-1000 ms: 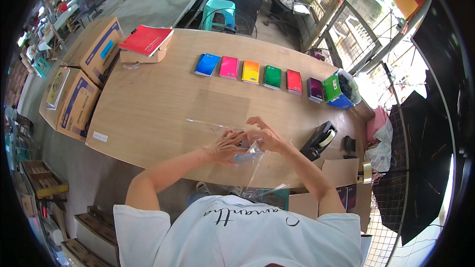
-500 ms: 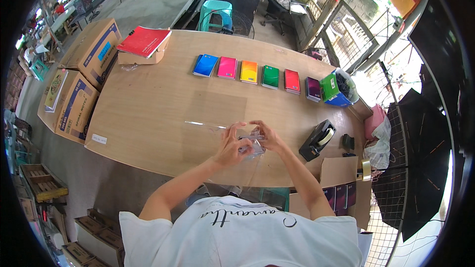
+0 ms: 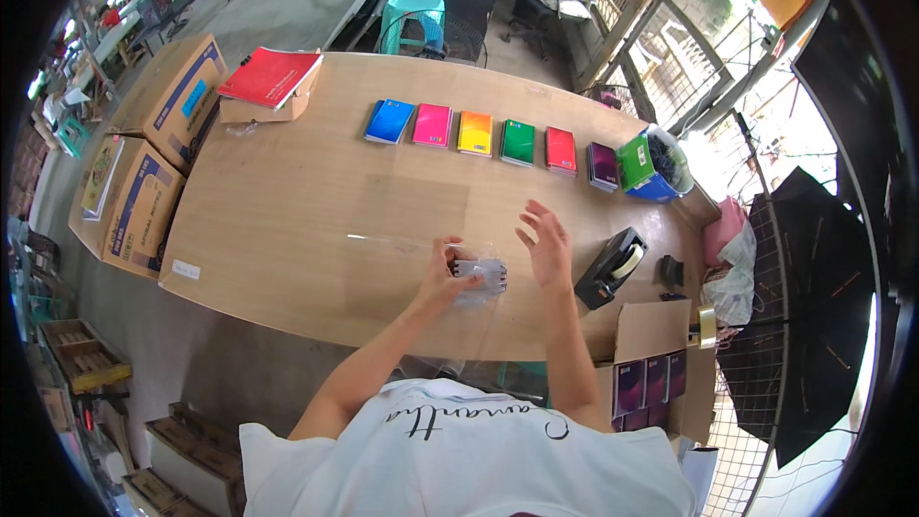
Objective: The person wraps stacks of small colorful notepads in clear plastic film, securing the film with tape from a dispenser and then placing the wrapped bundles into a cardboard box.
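My left hand (image 3: 446, 276) grips a small whitish-grey bundle (image 3: 481, 280) with dark notches along its right edge. Clear plastic film (image 3: 392, 241) lies around and beyond it on the wooden table (image 3: 278, 201); what the bundle is made of is too small to tell. To the right, my right hand (image 3: 549, 244) is raised over the table, fingers apart, with nothing in it. Nearest to that hand stands a black tape dispenser (image 3: 611, 269) with a roll of tape. Beyond both hands, small notebooks form a row of piles: blue (image 3: 390, 122), pink (image 3: 433, 124), yellow (image 3: 475, 133), green (image 3: 518, 143), red (image 3: 561, 150) and purple (image 3: 602, 166).
A green and blue container (image 3: 651, 168) stands at the row's right end. An open carton (image 3: 654, 330) with purple-covered items is at the near right. Large cartons (image 3: 144, 201) flank the table's left edge, near a red book (image 3: 271, 77) on a small box.
My right hand has let go of the bundle and moved right, its fingers spreading. My left hand still holds the bundle. The view has shifted slightly.
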`<control>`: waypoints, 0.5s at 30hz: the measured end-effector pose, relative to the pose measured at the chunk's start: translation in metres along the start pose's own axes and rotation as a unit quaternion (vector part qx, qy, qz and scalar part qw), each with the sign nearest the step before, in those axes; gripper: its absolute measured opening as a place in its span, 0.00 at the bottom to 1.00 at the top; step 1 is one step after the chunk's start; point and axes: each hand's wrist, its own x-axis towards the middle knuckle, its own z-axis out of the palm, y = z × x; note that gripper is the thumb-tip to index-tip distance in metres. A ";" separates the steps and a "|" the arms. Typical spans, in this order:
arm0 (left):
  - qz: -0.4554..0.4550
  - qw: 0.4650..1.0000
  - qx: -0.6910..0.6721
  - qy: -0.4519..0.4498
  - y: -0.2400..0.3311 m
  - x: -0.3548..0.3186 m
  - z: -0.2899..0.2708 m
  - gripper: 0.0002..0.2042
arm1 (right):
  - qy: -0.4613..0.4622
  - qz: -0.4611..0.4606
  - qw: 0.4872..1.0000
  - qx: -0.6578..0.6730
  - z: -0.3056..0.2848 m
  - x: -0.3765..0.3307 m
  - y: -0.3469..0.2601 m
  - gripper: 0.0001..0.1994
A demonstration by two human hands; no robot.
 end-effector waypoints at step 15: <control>0.207 0.927 0.277 0.142 -0.021 -0.010 0.016 0.15 | -0.147 -0.259 0.830 -0.471 -0.020 -0.065 0.049 0.11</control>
